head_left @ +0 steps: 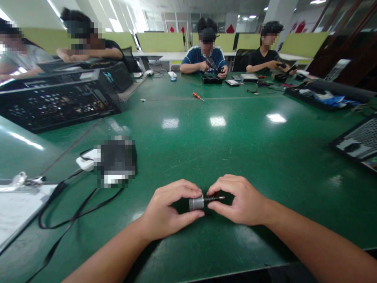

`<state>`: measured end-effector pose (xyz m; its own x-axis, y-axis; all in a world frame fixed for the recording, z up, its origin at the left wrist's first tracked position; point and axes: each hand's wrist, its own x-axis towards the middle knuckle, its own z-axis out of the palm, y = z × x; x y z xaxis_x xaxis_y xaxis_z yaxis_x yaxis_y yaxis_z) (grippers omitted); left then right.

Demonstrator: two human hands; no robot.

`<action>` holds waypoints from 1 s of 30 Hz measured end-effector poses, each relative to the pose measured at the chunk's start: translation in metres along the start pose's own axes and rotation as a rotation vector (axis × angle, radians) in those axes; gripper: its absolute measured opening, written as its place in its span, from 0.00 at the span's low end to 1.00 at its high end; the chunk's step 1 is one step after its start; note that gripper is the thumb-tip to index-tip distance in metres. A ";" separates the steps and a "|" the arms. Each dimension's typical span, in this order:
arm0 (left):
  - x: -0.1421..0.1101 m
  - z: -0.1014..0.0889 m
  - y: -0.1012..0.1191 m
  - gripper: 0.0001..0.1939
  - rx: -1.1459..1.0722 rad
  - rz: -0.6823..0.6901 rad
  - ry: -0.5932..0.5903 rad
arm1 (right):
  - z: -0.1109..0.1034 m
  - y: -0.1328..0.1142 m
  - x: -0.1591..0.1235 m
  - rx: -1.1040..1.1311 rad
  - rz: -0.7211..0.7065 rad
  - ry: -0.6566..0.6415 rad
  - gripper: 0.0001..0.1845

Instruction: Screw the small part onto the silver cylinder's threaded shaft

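Note:
A small silver metal cylinder (pixel 196 203) lies low over the green table, close to its front edge. From its right end runs a thin rod (pixel 221 197) wound with a dark spring (pixel 208 199). My left hand (pixel 173 206) has its thumb and index finger closed around the cylinder from below and above. The thumb and index finger of my right hand (pixel 241 200) close on the spring part, and the rod's pale tip points into that palm. Whether the cylinder rests on the table I cannot tell.
Left of my hands are a blurred dark item (pixel 119 159) with a black strap (pixel 75 216) and a clipboard (pixel 26 204). A computer case (pixel 59 102) stands far left, a mesh panel (pixel 361 137) right. An orange screwdriver (pixel 196 95) lies ahead. Several people work across the table.

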<state>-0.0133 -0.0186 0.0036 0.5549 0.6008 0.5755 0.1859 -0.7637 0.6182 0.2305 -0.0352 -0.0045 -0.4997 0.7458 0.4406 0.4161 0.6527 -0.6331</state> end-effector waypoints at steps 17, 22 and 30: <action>-0.001 -0.002 0.000 0.19 0.024 0.022 0.014 | -0.003 0.001 -0.001 -0.003 -0.027 -0.011 0.05; -0.001 -0.002 0.001 0.17 0.031 0.041 0.010 | -0.004 0.002 -0.001 -0.011 -0.049 -0.010 0.04; 0.000 -0.002 0.001 0.17 0.018 0.056 0.011 | -0.004 0.002 -0.001 -0.008 -0.068 -0.002 0.05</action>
<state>-0.0146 -0.0186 0.0052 0.5561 0.5596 0.6145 0.1696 -0.8002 0.5753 0.2349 -0.0338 -0.0037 -0.5282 0.6995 0.4814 0.3875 0.7030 -0.5963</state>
